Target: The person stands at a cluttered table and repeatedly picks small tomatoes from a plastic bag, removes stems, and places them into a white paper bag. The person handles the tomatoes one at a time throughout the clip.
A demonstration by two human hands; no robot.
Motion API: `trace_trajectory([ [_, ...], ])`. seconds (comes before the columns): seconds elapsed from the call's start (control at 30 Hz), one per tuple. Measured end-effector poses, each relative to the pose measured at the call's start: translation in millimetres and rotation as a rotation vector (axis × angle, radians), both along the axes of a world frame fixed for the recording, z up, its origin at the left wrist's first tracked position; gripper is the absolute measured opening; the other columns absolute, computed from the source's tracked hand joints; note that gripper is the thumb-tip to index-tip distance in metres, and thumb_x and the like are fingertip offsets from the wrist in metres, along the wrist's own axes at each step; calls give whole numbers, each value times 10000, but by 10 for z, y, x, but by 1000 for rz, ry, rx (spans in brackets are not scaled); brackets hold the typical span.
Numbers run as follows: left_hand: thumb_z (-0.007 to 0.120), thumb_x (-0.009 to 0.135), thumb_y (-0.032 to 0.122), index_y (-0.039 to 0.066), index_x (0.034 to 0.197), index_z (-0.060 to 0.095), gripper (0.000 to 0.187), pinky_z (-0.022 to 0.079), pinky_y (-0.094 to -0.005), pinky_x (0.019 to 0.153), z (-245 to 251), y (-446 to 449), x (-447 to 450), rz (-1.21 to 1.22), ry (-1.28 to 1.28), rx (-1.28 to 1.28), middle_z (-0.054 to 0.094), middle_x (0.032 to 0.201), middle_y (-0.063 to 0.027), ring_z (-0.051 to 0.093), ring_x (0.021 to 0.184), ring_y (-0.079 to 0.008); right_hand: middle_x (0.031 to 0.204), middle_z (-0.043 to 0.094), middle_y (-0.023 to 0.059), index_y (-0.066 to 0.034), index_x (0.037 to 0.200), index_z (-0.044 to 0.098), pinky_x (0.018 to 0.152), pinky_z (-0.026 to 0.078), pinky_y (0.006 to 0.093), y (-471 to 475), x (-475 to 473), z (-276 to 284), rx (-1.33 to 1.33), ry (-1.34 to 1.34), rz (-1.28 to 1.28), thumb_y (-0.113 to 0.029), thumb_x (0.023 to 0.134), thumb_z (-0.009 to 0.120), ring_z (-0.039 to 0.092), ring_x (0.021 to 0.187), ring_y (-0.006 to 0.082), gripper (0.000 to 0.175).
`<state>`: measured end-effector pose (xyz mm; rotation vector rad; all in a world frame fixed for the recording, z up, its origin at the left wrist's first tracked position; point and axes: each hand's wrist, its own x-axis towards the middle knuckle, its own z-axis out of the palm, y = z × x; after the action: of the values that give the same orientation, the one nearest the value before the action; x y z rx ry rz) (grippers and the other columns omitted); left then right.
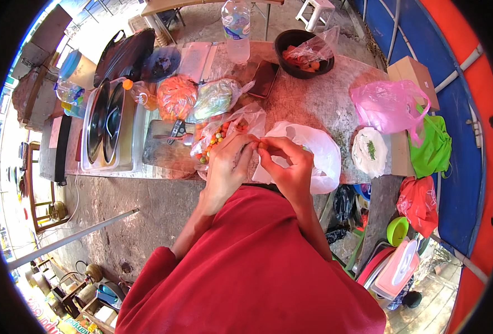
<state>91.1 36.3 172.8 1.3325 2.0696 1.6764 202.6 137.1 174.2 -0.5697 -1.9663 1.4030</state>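
My left hand point(231, 161) and my right hand point(287, 160) meet fingertip to fingertip over the near edge of the table. Pinched in the right fingertips is a small orange chili point(263, 145), which the left fingertips also touch. Just beyond my left hand lies a clear plastic bag of small red, orange and green chilies point(219, 137). Below and to the right of the pinch, an opened white plastic bag point(328, 154) spreads over the table's edge; its contents are mostly hidden by my right hand.
Left of the chilies are a dark cutting board point(163, 152), a cleaver point(177, 131) and a lidded steel tray point(125, 137). Farther back stand a water bottle point(236, 33), a phone point(265, 79) and a black bowl point(284, 62). A pink plastic bag point(386, 104) sits at right.
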Motion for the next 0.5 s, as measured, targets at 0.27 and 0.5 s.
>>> trace_trajectory([
  [0.27, 561, 935, 22, -3, 973, 596, 57, 445, -284, 664, -282, -82, -91, -47, -335, -6, 602, 841, -84, 572, 741, -186, 960, 708, 132, 68, 1108, 646, 782, 554, 286, -15, -57, -174, -572, 172, 87, 11, 892, 639, 683, 831, 161, 224],
  [0.5, 554, 986, 137, 6, 994, 556, 131, 417, -259, 629, -701, -214, -355, 85, -492, -182, 519, 743, -28, 456, 669, -100, 953, 703, 137, 59, 1115, 633, 796, 543, 304, 112, 163, -189, -633, 186, 8, -19, 914, 632, 675, 834, 174, 215],
])
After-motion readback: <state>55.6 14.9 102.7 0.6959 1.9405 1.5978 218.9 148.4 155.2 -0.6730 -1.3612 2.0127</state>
